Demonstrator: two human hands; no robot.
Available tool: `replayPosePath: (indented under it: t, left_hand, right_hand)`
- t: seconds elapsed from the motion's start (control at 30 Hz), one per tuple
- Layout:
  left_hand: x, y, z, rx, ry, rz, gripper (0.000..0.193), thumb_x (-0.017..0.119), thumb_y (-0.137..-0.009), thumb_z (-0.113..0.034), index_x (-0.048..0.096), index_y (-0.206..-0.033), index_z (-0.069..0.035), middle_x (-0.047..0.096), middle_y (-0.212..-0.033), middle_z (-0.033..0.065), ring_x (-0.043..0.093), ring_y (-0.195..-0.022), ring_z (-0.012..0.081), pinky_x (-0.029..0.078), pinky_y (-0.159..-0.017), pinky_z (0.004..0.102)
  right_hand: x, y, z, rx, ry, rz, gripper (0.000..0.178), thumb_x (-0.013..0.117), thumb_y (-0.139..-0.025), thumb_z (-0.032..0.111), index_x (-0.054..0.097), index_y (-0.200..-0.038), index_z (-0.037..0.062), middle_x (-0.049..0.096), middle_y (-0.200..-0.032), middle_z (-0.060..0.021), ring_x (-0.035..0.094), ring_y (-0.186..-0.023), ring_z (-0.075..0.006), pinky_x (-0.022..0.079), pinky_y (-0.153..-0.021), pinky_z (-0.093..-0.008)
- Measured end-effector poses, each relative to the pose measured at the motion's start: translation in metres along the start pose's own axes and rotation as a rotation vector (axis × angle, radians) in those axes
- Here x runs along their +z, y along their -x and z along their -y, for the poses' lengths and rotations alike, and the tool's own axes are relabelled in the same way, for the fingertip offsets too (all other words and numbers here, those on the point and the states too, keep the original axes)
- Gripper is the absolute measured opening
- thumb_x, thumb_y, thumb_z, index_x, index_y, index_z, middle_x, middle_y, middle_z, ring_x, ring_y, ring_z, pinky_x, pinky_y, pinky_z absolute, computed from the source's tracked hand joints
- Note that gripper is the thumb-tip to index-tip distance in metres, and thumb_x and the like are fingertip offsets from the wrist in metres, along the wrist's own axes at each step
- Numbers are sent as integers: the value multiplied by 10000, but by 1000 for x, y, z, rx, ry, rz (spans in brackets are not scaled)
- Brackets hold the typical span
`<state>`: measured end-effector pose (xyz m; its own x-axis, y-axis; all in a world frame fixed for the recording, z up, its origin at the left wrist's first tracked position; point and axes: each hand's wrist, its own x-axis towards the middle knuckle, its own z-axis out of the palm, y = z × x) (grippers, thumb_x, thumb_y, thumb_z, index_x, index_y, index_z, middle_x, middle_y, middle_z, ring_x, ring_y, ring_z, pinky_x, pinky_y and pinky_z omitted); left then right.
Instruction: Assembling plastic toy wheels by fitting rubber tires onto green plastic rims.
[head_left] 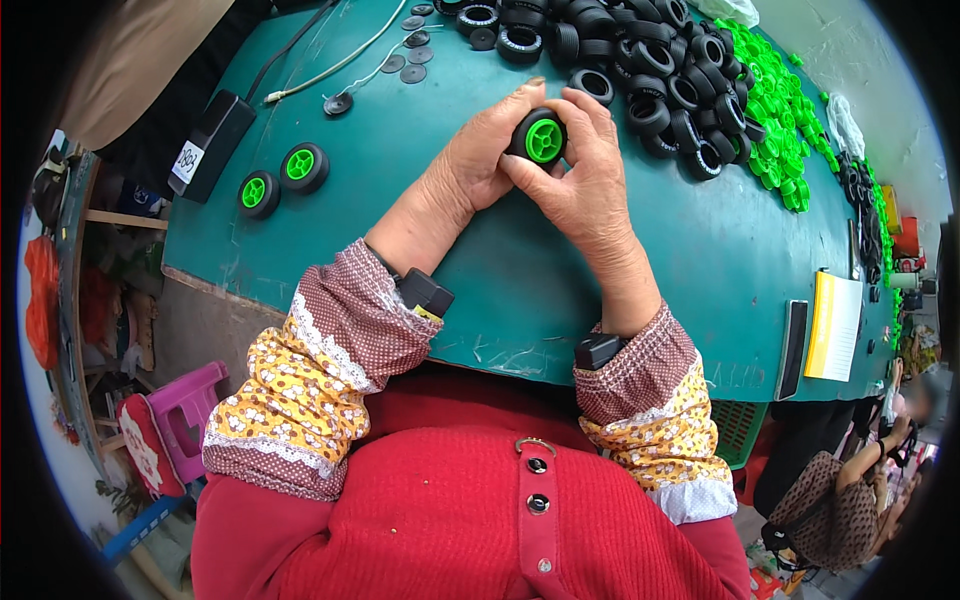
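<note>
Between both hands, above the green tabletop, I hold a small toy wheel (543, 139) with a black tyre and a bright green spoked hub facing up. My left hand (486, 145) grips the tyre from its left side. My right hand (590, 165) closes on it from the right, with the thumb along the lower edge and fingers curled at the top. Two more wheels of the same kind, one wheel (304, 167) and another wheel (258, 194), lie on the table to the left of my left forearm.
A heap of black tyres (660, 75) and a pile of green hubs (780, 130) cover the back right. Several flat black discs (413, 73) and a pale cable (335, 65) lie at the back left, near a black box (213, 145). A yellow-and-white booklet (835, 325) and dark phone-like slab (793, 348) rest on the right.
</note>
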<state>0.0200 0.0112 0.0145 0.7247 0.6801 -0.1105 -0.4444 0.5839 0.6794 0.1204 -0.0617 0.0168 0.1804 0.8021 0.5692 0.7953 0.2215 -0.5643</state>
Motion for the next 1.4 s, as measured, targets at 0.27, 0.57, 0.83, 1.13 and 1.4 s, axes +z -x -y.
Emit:
replayPosePath:
  t: [0.27,0.57,0.83,1.13,1.4]
  left_hand:
    - [-3,2,-3,-43,-96,59,191,491,-860,-151,515,-979,-3,558,-914,51,561,-849,125,469,-755,246]
    - [-10,0,-5,-67,-311,244,301,599,-776,-148,530,-1013,24,572,-943,72,560,-843,123,460,-768,238]
    - [-11,-3,0,-38,-316,236,273,584,-787,-133,532,-1005,22,573,-926,60,560,-833,117,464,-756,235]
    - [-1,-2,4,378,-1080,-74,277,607,-755,-115,537,-996,2,583,-897,88,575,-805,194,461,-712,267]
    - [10,4,11,872,-1596,-4,561,653,-669,-124,424,-1175,-42,466,-1130,159,458,-1030,318,382,-870,375]
  right_hand:
    - [0,-1,-5,-160,138,41,525,689,-594,152,487,-1056,5,505,-1038,-155,478,-995,-319,398,-846,-399]
    - [0,0,-2,8,-127,-1,520,695,-583,116,469,-1042,22,521,-996,-136,510,-923,-303,426,-791,-370]
    - [-3,-2,-4,43,-200,72,495,704,-571,87,493,-1016,32,536,-958,-121,519,-895,-294,431,-776,-364]
    - [-1,1,-20,198,-317,154,588,635,-636,58,393,-1172,40,504,-1099,-148,503,-1013,-269,415,-824,-359]
    - [2,-4,-4,849,-1421,-100,452,370,-898,380,471,-1125,2,518,-1046,-128,550,-901,-198,480,-762,-348]
